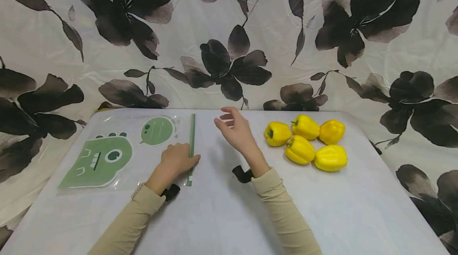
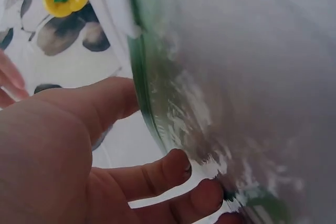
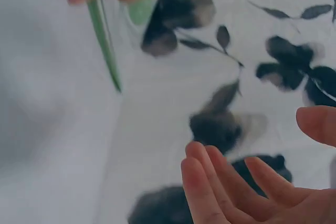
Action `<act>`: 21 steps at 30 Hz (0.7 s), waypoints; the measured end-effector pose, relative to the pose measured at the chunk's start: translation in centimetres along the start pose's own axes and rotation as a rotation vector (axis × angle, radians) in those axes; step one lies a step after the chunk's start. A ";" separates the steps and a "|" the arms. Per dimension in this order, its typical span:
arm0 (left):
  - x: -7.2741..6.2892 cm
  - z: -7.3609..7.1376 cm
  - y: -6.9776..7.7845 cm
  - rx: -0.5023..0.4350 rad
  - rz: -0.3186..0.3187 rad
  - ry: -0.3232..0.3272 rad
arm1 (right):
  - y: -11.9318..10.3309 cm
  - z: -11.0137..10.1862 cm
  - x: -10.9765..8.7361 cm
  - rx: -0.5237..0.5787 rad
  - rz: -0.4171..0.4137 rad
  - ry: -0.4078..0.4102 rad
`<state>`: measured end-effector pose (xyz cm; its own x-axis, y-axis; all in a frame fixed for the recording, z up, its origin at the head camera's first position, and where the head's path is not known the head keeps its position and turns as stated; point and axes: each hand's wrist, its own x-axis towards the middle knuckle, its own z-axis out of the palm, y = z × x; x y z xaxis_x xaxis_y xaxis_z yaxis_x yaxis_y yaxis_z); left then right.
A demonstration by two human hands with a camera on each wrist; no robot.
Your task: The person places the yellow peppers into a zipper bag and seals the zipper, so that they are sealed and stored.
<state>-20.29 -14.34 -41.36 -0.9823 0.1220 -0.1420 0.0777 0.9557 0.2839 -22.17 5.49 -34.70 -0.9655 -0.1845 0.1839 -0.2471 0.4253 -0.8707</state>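
Observation:
A clear zip bag (image 1: 107,128) printed with a green cartoon face and speech bubble lies on the left of the table. Its green zip strip (image 1: 193,136) runs along the right side. My left hand (image 1: 175,161) grips that edge near the strip, the thumb on one side and curled fingertips (image 2: 176,166) against the plastic. My right hand (image 1: 234,132) is raised over the middle of the table, fingers loosely bent and holding nothing. Its palm and fingers show in the right wrist view. Several yellow bell peppers (image 1: 299,149) sit together to its right.
A white cloth covers the table (image 1: 222,223). Behind and beside it hangs a pale sheet with dark flowers (image 1: 229,64). Between the zip strip and the peppers lies a stretch of bare white cloth.

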 end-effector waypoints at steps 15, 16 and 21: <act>-0.4 -0.7 -1.1 -0.119 0.089 0.023 | 3.1 8.2 -0.6 0.263 0.296 -0.269; -0.3 -0.7 -1.2 -0.124 0.091 0.022 | 3.2 8.3 -0.7 0.299 0.307 -0.290; -0.1 -0.8 -1.1 -0.137 0.100 0.007 | 3.7 8.8 -0.7 0.494 0.381 -0.383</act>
<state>-20.46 -15.66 -40.91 -0.9719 0.2129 -0.1001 0.1520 0.8931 0.4235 -21.69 -0.62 -42.08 -0.8584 -0.4383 -0.2667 0.2536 0.0894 -0.9632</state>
